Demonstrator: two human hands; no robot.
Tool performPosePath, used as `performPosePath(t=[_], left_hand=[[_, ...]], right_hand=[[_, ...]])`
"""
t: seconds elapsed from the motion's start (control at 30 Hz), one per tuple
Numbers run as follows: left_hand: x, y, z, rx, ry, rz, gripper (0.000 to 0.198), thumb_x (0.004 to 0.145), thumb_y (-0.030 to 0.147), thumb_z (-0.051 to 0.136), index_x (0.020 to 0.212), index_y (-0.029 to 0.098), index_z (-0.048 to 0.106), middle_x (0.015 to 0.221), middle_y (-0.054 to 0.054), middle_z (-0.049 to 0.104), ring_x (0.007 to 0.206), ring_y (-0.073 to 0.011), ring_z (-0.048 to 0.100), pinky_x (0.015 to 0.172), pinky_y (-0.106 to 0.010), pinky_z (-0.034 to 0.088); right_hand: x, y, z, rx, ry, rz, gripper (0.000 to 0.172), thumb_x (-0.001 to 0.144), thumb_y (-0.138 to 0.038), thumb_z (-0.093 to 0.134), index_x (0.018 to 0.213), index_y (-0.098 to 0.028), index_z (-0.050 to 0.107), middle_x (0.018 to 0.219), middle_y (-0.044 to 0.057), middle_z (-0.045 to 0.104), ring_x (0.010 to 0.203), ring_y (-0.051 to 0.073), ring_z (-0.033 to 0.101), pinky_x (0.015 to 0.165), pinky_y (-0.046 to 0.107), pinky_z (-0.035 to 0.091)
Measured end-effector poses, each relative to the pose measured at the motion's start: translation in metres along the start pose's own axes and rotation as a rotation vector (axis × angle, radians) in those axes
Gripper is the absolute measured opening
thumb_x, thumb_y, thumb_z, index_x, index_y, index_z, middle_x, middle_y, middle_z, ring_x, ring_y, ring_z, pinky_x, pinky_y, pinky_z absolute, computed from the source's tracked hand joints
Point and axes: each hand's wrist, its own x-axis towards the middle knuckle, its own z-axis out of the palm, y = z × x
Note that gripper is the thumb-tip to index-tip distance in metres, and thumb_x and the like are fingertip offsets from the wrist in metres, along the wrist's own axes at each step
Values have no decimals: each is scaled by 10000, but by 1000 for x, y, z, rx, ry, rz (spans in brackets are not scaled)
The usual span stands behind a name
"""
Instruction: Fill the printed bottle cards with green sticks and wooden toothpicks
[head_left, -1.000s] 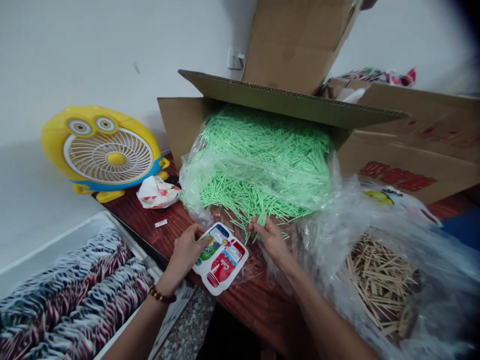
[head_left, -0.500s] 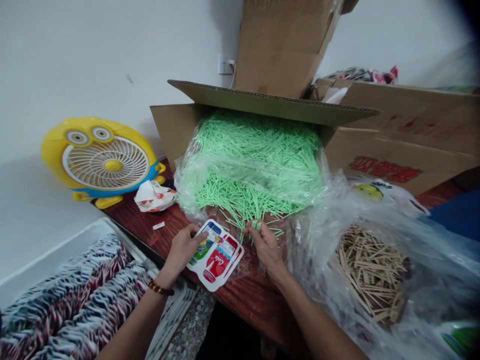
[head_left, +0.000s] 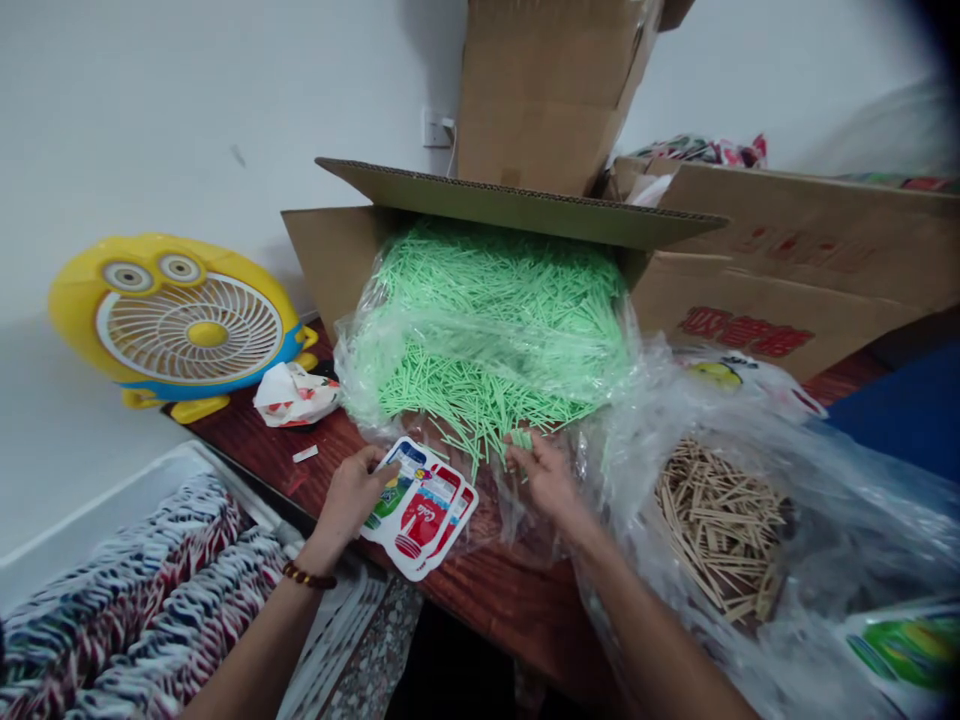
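Observation:
Printed cards (head_left: 426, 515) with a red cola picture and a green one overlap in my left hand (head_left: 352, 497), thumb on top, over the table's front edge. My right hand (head_left: 546, 478) pinches a few short green sticks (head_left: 520, 439) between thumb and fingers. Just beyond it, a heap of green sticks (head_left: 487, 385) spills out of a clear plastic bag inside an open cardboard box (head_left: 330, 260). To the right, brown sticks (head_left: 720, 530) lie in another clear plastic bag (head_left: 630, 540).
A yellow fan (head_left: 195, 320) stands at the left, beside a crumpled wrapper (head_left: 296, 395) on the dark red table (head_left: 510, 600). Below left, a white bin (head_left: 112, 505) holds rows of packed cards. More cardboard boxes (head_left: 810, 270) stand behind and to the right.
The whole view has shifted, so most things sit a little further left. My right hand has drawn slightly away from my left hand, still pinching green sticks; the cards are fanned slightly more.

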Motion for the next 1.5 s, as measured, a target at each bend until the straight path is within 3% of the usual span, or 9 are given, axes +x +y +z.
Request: performPosePath(t=[0.13, 0.27, 0.47, 0.67, 0.8, 1.07, 1.17, 1.3, 1.5], left_hand=[[6, -3, -2, -20, -34, -5, 196, 671, 369, 618, 599, 188, 602, 496, 40, 600, 478, -153, 549, 457, -231, 378], [11, -2, -4, -47, -40, -5, 202, 644, 377, 651, 643, 177, 625, 526, 25, 633, 488, -162, 573, 461, -238, 396], [14, 2, -5, -56, -20, 8, 213, 629, 382, 676, 651, 181, 607, 543, 30, 642, 479, -152, 574, 468, -236, 406], [14, 5, -6, -56, -28, 20, 267, 639, 426, 670, 613, 162, 636, 516, 11, 641, 468, -164, 568, 463, -241, 388], [10, 10, -10, -19, -5, 49, 218, 651, 397, 672, 651, 180, 695, 551, -5, 678, 532, -195, 604, 505, -252, 394], [-1, 22, -8, -101, 63, 127, 276, 705, 426, 667, 790, 167, 703, 711, -27, 728, 638, -209, 626, 555, -248, 446], [-6, 33, -15, -340, -3, 70, 267, 701, 406, 708, 800, 164, 655, 666, 0, 700, 551, -170, 602, 515, -236, 459], [-29, 54, -18, -553, -243, -28, 253, 705, 348, 745, 853, 169, 645, 718, -14, 716, 562, -164, 630, 541, -250, 500], [-76, 77, 34, -524, -484, -47, 194, 703, 314, 759, 709, 157, 645, 639, 8, 661, 555, -120, 582, 535, -200, 450]], right_hand=[[3, 10, -32, -630, -235, -145, 284, 846, -82, 381, 997, -169, 606, 1083, 111, 617, 1001, 212, 566, 859, 322, 419], [-7, 14, -29, -767, -294, -163, 386, 793, 31, 345, 1005, -154, 610, 1117, 137, 590, 1023, 211, 563, 880, 308, 405], [4, 18, -26, -529, -101, -130, 259, 857, -86, 393, 980, -161, 608, 1121, 138, 599, 1037, 232, 552, 888, 339, 412], [-13, 20, -17, -150, 89, -27, 303, 939, -348, 321, 956, -184, 575, 833, 46, 669, 793, 199, 608, 740, 318, 462], [-45, 17, 4, 286, 85, 74, 166, 870, -336, 490, 918, -206, 581, 854, 21, 673, 828, 193, 593, 800, 318, 420], [-54, 14, 4, 415, 131, 125, 164, 842, -370, 562, 908, -239, 634, 829, -15, 668, 861, 187, 580, 865, 325, 385], [-52, 12, -2, 563, 113, 187, 169, 765, -381, 659, 812, -220, 655, 715, -21, 646, 730, 167, 575, 757, 302, 422], [-53, -2, -13, 978, 117, 299, 248, 695, -367, 744, 852, -204, 641, 662, -37, 604, 604, 122, 551, 599, 248, 432], [-61, -29, -31, 1133, -5, 348, 255, 685, -318, 772, 853, -183, 636, 761, 3, 638, 701, 140, 601, 574, 224, 438]])
